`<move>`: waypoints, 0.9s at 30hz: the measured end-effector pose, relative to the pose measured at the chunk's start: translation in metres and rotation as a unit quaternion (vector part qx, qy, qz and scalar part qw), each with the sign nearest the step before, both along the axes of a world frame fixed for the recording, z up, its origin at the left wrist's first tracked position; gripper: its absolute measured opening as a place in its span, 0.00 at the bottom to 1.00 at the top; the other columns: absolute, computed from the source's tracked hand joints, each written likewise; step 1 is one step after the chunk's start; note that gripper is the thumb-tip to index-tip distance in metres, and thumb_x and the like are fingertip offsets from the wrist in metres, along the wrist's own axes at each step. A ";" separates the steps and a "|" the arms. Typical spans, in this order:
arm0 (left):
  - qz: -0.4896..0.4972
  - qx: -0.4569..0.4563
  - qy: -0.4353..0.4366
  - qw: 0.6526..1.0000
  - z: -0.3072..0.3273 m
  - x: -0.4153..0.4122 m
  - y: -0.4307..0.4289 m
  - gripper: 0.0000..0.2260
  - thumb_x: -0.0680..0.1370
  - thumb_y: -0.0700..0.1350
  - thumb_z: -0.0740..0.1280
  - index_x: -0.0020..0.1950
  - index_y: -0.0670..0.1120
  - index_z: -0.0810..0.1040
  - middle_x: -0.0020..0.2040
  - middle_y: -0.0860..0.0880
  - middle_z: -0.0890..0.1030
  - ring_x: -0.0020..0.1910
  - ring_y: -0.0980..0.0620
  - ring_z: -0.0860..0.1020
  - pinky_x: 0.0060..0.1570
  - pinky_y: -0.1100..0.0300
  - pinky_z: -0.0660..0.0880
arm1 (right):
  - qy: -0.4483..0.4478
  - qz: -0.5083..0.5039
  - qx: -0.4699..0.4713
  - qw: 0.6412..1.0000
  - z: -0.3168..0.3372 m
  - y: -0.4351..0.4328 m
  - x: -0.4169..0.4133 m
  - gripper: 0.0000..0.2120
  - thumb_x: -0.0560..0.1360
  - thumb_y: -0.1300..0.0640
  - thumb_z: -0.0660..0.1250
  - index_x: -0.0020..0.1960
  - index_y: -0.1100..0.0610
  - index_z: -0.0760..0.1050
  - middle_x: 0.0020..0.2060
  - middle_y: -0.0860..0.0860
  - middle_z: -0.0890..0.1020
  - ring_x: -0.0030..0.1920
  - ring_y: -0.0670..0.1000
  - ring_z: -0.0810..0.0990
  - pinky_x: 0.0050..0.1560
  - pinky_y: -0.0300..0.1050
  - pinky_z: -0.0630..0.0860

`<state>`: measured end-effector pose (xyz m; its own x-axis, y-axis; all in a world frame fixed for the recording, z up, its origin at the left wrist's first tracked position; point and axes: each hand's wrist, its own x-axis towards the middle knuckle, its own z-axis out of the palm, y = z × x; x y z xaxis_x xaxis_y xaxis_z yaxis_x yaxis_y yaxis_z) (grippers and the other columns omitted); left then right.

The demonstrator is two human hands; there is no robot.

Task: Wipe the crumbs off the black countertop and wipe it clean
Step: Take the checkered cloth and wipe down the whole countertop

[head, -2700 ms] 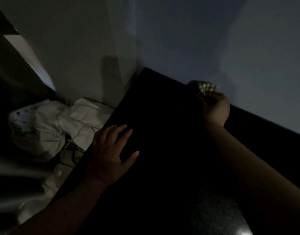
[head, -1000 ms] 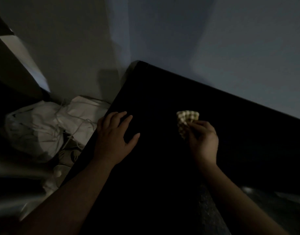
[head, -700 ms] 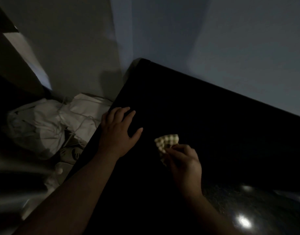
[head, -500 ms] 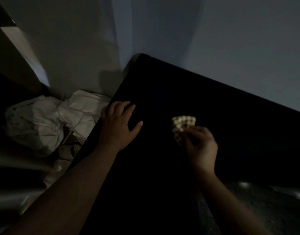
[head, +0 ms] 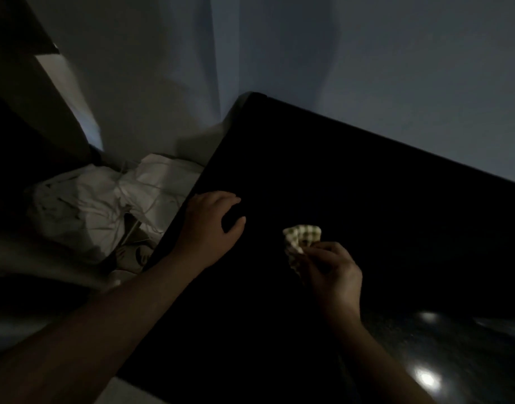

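Your right hand (head: 335, 272) pinches a checked cloth (head: 301, 237) against the black countertop (head: 381, 199).

Your right fingers curl round the cloth's near edge, and the rest of it bunches just beyond your fingertips, touching the dark top. Your left hand (head: 209, 225) rests on the countertop near its left edge, well apart from the cloth, with fingers loosely bent, thumb spread and nothing held. It is too dark to make out crumbs. Past your left fingers, off the edge, lie crumpled white bags (head: 90, 205). A pale wall (head: 396, 68) stands beyond.
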<state>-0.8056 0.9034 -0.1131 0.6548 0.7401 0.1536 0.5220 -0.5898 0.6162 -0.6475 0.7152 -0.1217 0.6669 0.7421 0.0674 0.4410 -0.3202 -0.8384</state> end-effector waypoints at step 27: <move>0.057 0.071 0.150 0.984 -0.027 -0.115 -0.079 0.30 0.76 0.62 0.53 0.73 0.47 0.65 0.77 0.50 0.59 0.75 0.48 0.55 0.67 0.41 0.63 | -0.112 -0.082 -0.030 0.990 -0.011 -0.046 -0.061 0.08 0.72 0.57 0.74 0.51 0.56 0.84 0.46 0.51 0.81 0.49 0.53 0.79 0.48 0.37 0.71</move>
